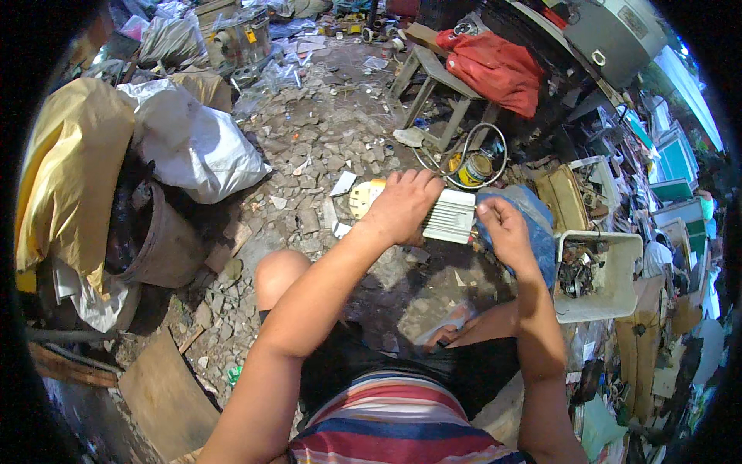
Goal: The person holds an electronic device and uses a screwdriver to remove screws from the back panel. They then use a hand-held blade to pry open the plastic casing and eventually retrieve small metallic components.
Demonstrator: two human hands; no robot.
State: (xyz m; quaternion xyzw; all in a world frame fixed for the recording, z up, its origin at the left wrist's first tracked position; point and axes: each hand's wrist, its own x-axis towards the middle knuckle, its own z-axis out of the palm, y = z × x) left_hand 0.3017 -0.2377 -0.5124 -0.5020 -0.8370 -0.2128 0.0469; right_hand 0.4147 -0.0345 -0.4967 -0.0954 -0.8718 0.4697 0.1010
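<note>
A pale, ribbed plastic housing hangs in front of me above the ground, its grooved face turned up. My left hand is closed over its left part from above. A yellowish, rounded piece shows on the far side of that hand; whether it belongs to the housing I cannot tell. My right hand is at the housing's right end, with thumb and fingers pinched together. What the right fingers grip, if anything, is too small to make out.
Stone rubble and scraps cover the ground. At right stands a pale bin with metal bits, beside a blue sack. Ahead are a wooden stool with a red cloth and a yellow can. Sacks and a basket crowd the left.
</note>
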